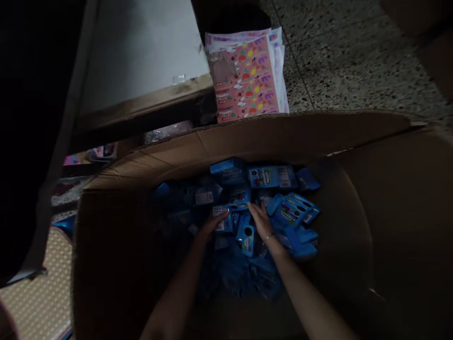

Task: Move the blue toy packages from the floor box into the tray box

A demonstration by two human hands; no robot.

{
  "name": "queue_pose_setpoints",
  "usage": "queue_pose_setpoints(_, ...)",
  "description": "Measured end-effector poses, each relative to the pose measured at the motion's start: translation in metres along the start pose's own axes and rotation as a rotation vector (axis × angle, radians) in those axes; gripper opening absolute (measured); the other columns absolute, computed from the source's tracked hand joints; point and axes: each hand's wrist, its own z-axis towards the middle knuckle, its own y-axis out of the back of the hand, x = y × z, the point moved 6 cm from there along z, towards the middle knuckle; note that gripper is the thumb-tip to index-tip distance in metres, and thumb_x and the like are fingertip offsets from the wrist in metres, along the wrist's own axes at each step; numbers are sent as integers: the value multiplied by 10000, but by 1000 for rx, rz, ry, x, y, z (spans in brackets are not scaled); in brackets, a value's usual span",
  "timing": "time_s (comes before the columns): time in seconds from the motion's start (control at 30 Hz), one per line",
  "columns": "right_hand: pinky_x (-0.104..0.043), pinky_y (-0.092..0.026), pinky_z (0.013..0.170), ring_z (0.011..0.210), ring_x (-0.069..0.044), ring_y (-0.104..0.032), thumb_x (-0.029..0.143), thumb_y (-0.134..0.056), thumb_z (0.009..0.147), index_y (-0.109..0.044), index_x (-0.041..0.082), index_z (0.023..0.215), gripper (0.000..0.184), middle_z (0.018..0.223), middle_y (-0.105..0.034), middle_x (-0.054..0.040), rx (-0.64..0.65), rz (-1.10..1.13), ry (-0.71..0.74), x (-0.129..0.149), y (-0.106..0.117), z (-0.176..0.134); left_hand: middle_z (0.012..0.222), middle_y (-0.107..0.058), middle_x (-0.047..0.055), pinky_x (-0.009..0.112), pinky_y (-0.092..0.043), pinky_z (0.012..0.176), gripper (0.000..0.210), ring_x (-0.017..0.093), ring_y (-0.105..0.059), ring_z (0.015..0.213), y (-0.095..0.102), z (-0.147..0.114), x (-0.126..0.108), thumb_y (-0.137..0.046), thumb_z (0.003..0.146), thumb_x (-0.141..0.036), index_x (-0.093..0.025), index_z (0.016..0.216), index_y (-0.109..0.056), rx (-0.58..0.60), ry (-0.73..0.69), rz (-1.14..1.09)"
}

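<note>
Both arms reach deep into a large cardboard box (371, 156), down to a heap of small blue packets (269, 177) lying loose on its floor. The left hand (212, 223) rests on one packet (222, 218) near the middle of the heap, fingers laid over its top edge; whether they have closed round it cannot be told in the dim light. The right hand (261, 220) lies just beside it, fingers spread flat over the packets, holding nothing that can be seen. A thin band shows at the right wrist.

Judging from the loose, overlapping pile, picking well here would mean taking a packet that lies on top and free, pinching it by its short edges and lifting straight up, so that its neighbours do not slide or get dragged along. A tilted packet (293, 210) to the right of the right hand sits higher than the rest and looks easy to reach.

The high walls of the box crowd the forearms and shade the heap, so labels are hard to read. Beyond the far wall a stack of pink printed sheets (247, 78) leans against a table (141, 61). The speckled floor (354, 61) runs off to the right, and a woven mat (38, 283) lies at the lower left.
</note>
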Motion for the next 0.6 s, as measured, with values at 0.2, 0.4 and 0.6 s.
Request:
queue_pose_setpoints(0.2, -428, -329, 1155, 1260, -296, -507, 724, -620, 682, -683, 111, 1129, 762, 1282, -598, -164, -46, 90, 149, 9, 20, -54, 1081, -700, 114, 427, -542, 871, 985, 285, -669, 978, -23, -46, 7, -957, 361, -502, -159, 1199, -570, -58, -101, -65)
queue_pose_setpoints(0.4, -483, -357, 1118, 1227, -311, -521, 694, -573, 752, -680, 112, 1096, 684, 1248, -608, -172, -142, 102, 218, 34, 58, -150, 959, -715, 98, 464, -528, 911, 981, 293, -671, 917, -46, -146, -6, -965, 252, -499, -146, 1077, -569, -67, -105, -74)
queue_pose_setpoints(0.6, -528, -328, 1127, 1235, -348, -531, 692, -615, 767, -736, 272, 1058, 525, 1268, -625, -108, -136, 36, 517, 136, 104, -258, 1220, -665, 144, 465, -473, 1034, 993, 344, -624, 1159, -79, -310, -85, -967, 434, -303, -240, 1296, -479, 165, -406, -360)
